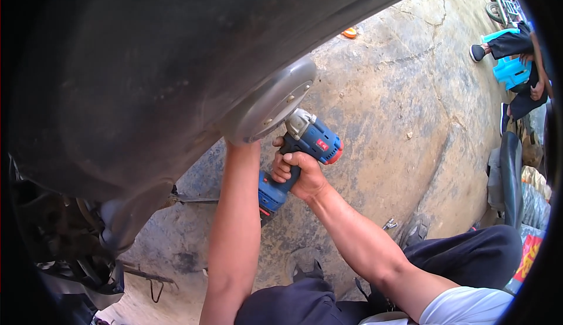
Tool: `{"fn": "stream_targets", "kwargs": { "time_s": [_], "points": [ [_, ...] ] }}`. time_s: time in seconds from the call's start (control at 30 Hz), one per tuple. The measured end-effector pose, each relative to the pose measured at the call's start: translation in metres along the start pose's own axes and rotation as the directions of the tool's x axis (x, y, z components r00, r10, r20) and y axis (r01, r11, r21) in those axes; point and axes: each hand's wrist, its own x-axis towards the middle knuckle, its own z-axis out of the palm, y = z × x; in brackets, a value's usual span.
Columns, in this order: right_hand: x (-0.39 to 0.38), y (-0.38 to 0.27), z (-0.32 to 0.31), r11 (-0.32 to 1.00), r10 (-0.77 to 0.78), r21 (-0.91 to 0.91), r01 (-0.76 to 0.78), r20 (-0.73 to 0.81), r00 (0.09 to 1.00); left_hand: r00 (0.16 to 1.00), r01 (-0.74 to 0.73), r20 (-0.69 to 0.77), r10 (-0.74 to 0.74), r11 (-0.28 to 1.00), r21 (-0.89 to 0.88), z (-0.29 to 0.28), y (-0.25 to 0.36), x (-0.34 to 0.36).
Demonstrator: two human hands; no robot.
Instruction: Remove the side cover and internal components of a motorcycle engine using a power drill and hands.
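My right hand (300, 171) is wrapped round the handle of a blue cordless impact wrench (311, 140) with a red rear cap. Its blue battery pack (271, 194) shows below the grip, partly behind my left forearm (234, 219). The wrench's metal nose is up against or close to a round grey metal part (267, 105) with bolts round its face. My left forearm reaches up to the underside of that part, which hides my left hand and its fingers. A large dark vehicle body panel (135, 73) fills the upper left.
Dark mechanical parts (64, 225) hang at lower left, near a thin metal stand (149, 277). My knees and shoes are close below on the stained concrete floor (381, 108). An orange round object (349, 33) lies farther off. At right, people sit near a blue plastic stool (511, 73).
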Motion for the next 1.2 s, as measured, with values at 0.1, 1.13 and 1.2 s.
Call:
{"fn": "stream_targets", "kwargs": {
  "time_s": [0.1, 1.13, 1.2],
  "points": [
    [-0.002, -0.003, -0.003, 1.000, 0.001, -0.010, -0.001, 0.002, 1.000, 0.998, -0.013, 0.058, 0.011, 0.999, 0.030, 0.003, -0.004, -0.001],
    [0.000, 0.000, -0.002, 1.000, 0.010, -0.010, -0.010, -0.001, 1.000, 0.996, 0.090, 0.023, -0.091, 0.995, 0.044, -0.058, 0.011, 0.015],
    [0.000, -0.006, -0.005, 0.999, 0.026, -0.029, -0.025, 0.011, 1.000, 0.995, 0.101, 0.019, -0.102, 0.994, 0.045, -0.057, 0.005, 0.013]
  ]
}}
